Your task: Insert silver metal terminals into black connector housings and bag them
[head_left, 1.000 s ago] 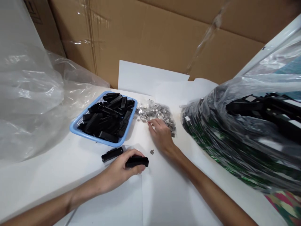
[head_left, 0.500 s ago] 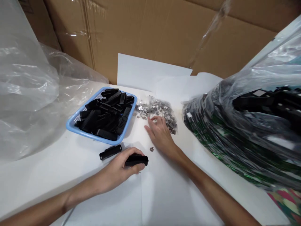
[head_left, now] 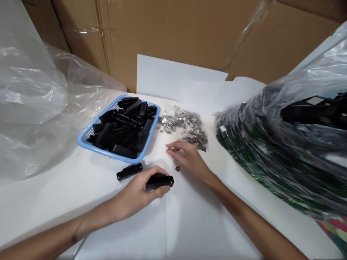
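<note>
My left hand (head_left: pixel 146 184) is wrapped round a black plastic housing (head_left: pixel 159 181), held just above the white table. Another black housing (head_left: pixel 129 172) lies by that hand, in front of the basket. With thumb and fingertips together, my right hand (head_left: pixel 188 155) pinches a small metal piece (head_left: pixel 167 149), of which only a sliver shows. One loose metal clip (head_left: pixel 177 168) rests on the table below the right hand. Behind that hand, a clear plastic bag (head_left: pixel 193 126) of many small metal pieces lies with some spilled at its mouth (head_left: pixel 166 124).
A blue basket (head_left: pixel 84 144) full of black housings stands at the left. A large clear bag (head_left: pixel 260 144) of black and green parts bulges in from the right. Plastic sheeting (head_left: pixel 29 108) hangs at the left, and cardboard (head_left: pixel 168 36) closes off the back.
My right hand has drawn back from the metal pieces towards me, its fingertips now closed on one small piece. My left hand still holds the black housing. The view has shifted slightly.
</note>
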{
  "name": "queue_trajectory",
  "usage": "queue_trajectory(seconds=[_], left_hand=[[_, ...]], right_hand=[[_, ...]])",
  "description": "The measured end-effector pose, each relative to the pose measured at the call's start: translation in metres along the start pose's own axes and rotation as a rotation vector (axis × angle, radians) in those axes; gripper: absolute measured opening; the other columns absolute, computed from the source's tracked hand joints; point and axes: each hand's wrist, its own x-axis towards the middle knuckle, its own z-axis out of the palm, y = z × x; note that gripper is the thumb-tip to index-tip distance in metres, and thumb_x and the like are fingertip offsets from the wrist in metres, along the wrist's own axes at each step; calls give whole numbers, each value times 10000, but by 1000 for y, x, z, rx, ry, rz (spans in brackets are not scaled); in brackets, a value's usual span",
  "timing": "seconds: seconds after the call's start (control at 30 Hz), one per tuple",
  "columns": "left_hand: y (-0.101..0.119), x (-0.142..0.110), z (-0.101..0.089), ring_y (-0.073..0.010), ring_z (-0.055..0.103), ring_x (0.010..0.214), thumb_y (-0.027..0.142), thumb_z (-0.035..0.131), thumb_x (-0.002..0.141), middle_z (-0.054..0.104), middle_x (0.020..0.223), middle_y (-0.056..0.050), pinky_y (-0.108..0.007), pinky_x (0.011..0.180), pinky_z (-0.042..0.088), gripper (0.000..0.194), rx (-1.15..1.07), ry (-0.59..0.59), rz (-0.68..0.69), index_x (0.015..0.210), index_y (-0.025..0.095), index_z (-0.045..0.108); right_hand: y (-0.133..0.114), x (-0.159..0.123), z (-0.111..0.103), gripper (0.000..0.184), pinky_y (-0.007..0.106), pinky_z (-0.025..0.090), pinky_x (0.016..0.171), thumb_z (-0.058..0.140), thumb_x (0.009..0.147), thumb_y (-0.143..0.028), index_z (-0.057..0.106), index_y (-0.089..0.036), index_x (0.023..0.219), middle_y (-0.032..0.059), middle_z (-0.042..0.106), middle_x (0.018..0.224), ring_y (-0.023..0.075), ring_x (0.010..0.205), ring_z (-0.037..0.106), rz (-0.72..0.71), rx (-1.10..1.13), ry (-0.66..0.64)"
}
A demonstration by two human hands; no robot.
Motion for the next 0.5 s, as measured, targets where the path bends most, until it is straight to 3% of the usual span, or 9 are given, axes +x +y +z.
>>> queue_trajectory(seconds=[0.17, 0.3, 0.5], left_hand=[[0, 0, 0, -173, 634, 822, 405, 670, 935, 649, 1009, -21, -327, 787, 544, 262, -2, -7, -24, 1116, 217, 643], [1, 0, 1, -184, 641, 852, 417, 675, 935, 667, 1026, -27, -322, 784, 541, 272, 34, 3, -20, 1116, 216, 659], [3, 2, -1, -224, 668, 1043, 402, 677, 956, 716, 1080, -18, -327, 887, 514, 230, 143, 66, 49, 1119, 239, 672]], right_hand=[[14, 9, -3, 268, 332, 536, 740, 731, 900, -396, 765, -201, 1081, 52, 748, 896, 198, 806, 685, 172, 210, 7], [18, 14, 2, 324, 294, 470, 658, 831, 780, -373, 719, -188, 1021, 9, 659, 817, 153, 695, 572, 227, 236, -6], [6, 8, -6, 250, 318, 513, 784, 643, 964, -401, 742, -212, 1094, 59, 713, 1015, 185, 883, 642, 168, 296, -71]])
